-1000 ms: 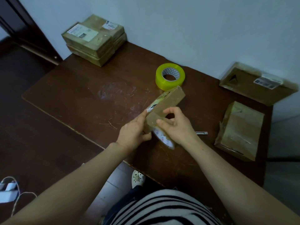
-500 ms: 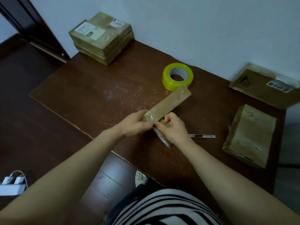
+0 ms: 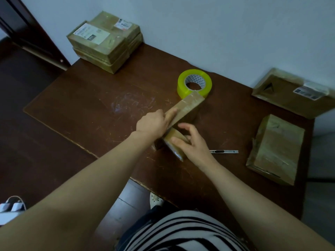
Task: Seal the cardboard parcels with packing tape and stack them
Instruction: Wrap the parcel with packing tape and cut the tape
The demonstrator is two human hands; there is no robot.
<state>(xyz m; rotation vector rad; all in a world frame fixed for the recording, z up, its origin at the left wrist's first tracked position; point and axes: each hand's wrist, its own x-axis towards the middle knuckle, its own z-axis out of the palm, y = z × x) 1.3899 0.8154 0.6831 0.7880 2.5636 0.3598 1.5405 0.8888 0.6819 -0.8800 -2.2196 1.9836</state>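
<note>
One wide-angle head cam, fwd & down at table (image 3: 90, 105); left hand (image 3: 154, 124), right hand (image 3: 194, 145) near, mid-frame; edges prob. warped.

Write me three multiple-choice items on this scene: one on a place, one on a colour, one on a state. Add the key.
1. Where does the box cutter lie?
A. On the table, just right of the right hand
B. On the floor
C. On a chair

2. What colour is the tape roll?
A. Red
B. Yellow
C. Blue

3. What is the left hand doing?
A. Hanging idle off the table
B. Gripping the tape roll
C. Pressing a straight finger along the top edge of the parcel

Key:
1 A: its metal strip lies flat on the wood by the right hand.
2 B: the roll is bright yellow.
3 C: the forefinger lies stretched along the upturned edge, while the right hand holds the parcel's near end.
</note>
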